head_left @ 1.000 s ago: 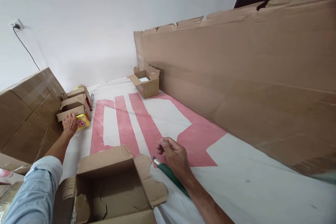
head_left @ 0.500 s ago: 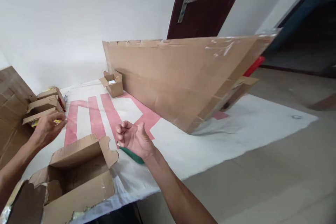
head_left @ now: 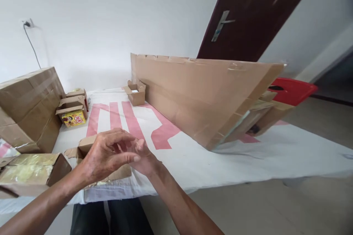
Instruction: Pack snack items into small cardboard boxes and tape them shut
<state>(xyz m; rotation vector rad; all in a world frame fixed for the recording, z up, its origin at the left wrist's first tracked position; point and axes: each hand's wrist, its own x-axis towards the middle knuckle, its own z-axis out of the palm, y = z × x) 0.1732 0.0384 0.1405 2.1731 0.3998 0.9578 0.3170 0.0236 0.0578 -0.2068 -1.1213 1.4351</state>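
My left hand reaches across in front of my right hand, above the near side of an open cardboard box. The left fingers are curved, with the thumb apart from them, and no object shows between them. Its fingertips overlap the right palm; whether they touch is unclear. The right fingers are mostly hidden behind the left hand, so their pose and anything in them cannot be made out. Both hands cover much of the box, which sits at the table's front edge.
A long cardboard panel stands across the white-covered table. Near its far end is a small open box. Left are a yellow printed box, a large carton and a taped box. A red plastic object shows behind the panel.
My left hand has moved right, from near the small boxes to my right hand. The view has turned left, bringing the large carton and taped box into sight. The green object is now hidden.
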